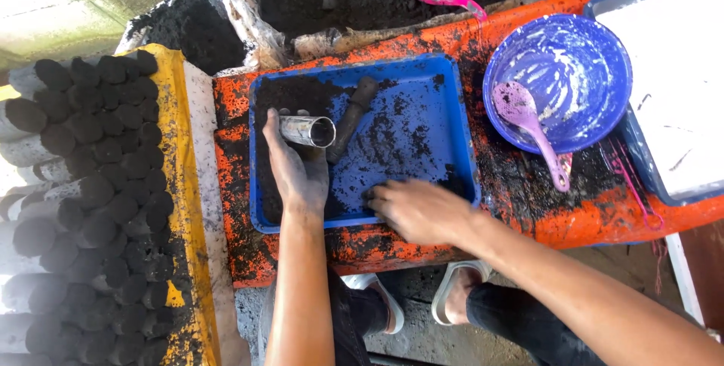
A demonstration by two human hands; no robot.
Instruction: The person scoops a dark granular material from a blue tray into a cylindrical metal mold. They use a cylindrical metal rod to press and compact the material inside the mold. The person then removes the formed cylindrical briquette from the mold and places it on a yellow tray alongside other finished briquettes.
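across the orange worktop (603, 219) lies a blue tray (460, 121) dusted with black powder (290, 94). at far left, rows of dark pressed cylinders (98, 185) stand stacked, so much moulding looks done, while loose powder remains. right of the tray sits a blue bowl (596, 56) with a purple spoon (528, 121). left hand (296, 166) grips a metal tube (309, 130) beside a dark plunger (353, 115); right hand (418, 209) lies spread, palm down, on the powder. tube contents are hidden.
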